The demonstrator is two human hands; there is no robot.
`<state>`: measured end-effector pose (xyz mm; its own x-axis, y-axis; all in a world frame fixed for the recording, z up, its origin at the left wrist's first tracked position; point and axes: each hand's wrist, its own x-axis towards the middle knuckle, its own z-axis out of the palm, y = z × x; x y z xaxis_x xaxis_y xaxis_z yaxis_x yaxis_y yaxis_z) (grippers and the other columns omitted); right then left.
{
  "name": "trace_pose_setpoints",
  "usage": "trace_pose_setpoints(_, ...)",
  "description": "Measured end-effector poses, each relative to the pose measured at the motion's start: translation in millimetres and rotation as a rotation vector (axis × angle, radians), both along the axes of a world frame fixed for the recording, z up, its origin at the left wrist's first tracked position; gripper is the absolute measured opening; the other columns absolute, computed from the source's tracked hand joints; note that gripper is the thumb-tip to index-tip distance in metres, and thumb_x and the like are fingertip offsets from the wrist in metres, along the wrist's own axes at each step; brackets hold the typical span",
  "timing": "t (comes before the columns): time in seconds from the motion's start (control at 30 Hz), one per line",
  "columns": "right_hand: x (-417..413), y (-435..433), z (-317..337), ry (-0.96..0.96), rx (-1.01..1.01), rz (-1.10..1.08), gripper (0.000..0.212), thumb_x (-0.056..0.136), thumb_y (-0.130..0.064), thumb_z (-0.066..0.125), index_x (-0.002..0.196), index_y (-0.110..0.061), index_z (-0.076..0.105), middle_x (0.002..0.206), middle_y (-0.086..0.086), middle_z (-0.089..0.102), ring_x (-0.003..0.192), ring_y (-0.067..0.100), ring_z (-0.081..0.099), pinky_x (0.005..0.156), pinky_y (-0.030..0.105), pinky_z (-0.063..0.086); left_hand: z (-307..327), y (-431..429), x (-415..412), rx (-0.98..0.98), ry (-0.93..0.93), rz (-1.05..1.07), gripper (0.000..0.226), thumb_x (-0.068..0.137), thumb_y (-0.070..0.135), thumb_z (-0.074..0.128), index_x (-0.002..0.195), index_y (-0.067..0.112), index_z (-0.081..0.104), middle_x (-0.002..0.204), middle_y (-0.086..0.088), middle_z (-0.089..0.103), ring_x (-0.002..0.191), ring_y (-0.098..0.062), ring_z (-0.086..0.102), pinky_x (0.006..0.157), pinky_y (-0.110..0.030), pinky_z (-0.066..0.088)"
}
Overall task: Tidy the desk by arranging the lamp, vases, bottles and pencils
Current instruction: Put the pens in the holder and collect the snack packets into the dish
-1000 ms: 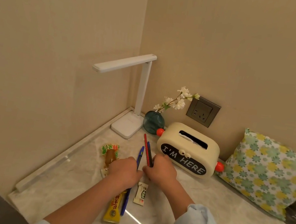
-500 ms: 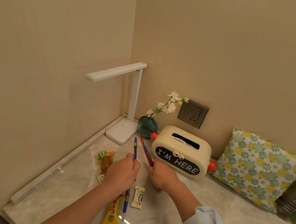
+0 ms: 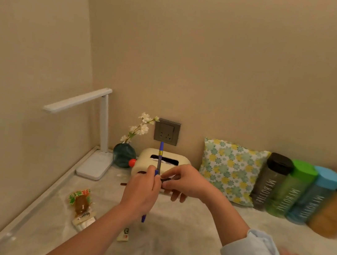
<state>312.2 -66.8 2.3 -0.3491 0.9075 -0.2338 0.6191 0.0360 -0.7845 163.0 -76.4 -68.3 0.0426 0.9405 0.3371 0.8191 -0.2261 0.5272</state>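
Observation:
My left hand (image 3: 142, 191) grips a blue pencil (image 3: 160, 157) upright above the desk, its tip pointing up in front of the tissue box. My right hand (image 3: 183, 183) pinches dark pencils (image 3: 164, 179) lying roughly level, right beside the left hand; a reddish end (image 3: 123, 184) sticks out to the left. A white desk lamp (image 3: 97, 138) stands in the back left corner. Next to it sits a round teal vase (image 3: 124, 155) with white flowers. Three bottles stand against the back wall at right: black (image 3: 270, 183), green (image 3: 289, 190) and blue (image 3: 313, 196).
A cream tissue box (image 3: 147, 157) sits behind my hands below a wall socket (image 3: 167, 131). A flowered cushion (image 3: 229, 170) leans on the wall. Snack packets (image 3: 81, 205) and a small sachet (image 3: 123, 233) lie at the front left. A brown basket (image 3: 335, 211) stands at far right.
Both hands lifted off the desk with the pencils. The left hand turned the blue pencil upright; the right hand brought its pencils level beside it. The view swung right, showing the bottles.

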Motion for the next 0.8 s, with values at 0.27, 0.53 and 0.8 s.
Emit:
trace_pose_setpoints(0.27, 84.1, -28.4, 17.9, 0.469, -0.166, -0.343, 0.028, 0.077, -0.024, 0.08, 0.098, -0.008, 0.072, 0.09, 0.011, 0.076, 0.081, 0.022, 0.074, 0.058, 0.024, 0.057, 15.6, 1.6, 76.0, -0.101, -0.267, -0.167, 0.022, 0.099, 0.037, 0.031, 0.082, 0.025, 0.04, 0.069, -0.003, 0.055, 0.063, -0.022, 0.054, 0.056, -0.038, 0.038)
trace_pose_setpoints(0.53, 185.9, -49.1, 24.5, 0.576, 0.148, -0.601, 0.017, 0.094, -0.02, 0.06, 0.086, -0.011, 0.071, 0.067, 0.003, 0.069, 0.056, 0.016, 0.067, 0.048, 0.026, 0.054, 41.6, -9.9, 213.7, -0.205, -0.514, -0.435, 0.025, 0.102, 0.031, 0.032, 0.089, 0.017, 0.048, 0.074, 0.001, 0.05, 0.065, -0.012, 0.046, 0.063, -0.033, 0.038)
trace_pose_setpoints(0.8, 340.6, -61.9, 74.6, 0.196, 0.475, -0.676, 0.022, 0.094, -0.028, 0.058, 0.074, -0.023, 0.067, 0.064, -0.001, 0.067, 0.06, 0.017, 0.065, 0.059, 0.041, 0.056, 110.6, -14.9, 367.3, -0.112, -0.353, -0.626, 0.023, 0.101, 0.026, 0.039, 0.085, 0.023, 0.055, 0.073, 0.009, 0.055, 0.068, -0.009, 0.054, 0.063, -0.035, 0.042)
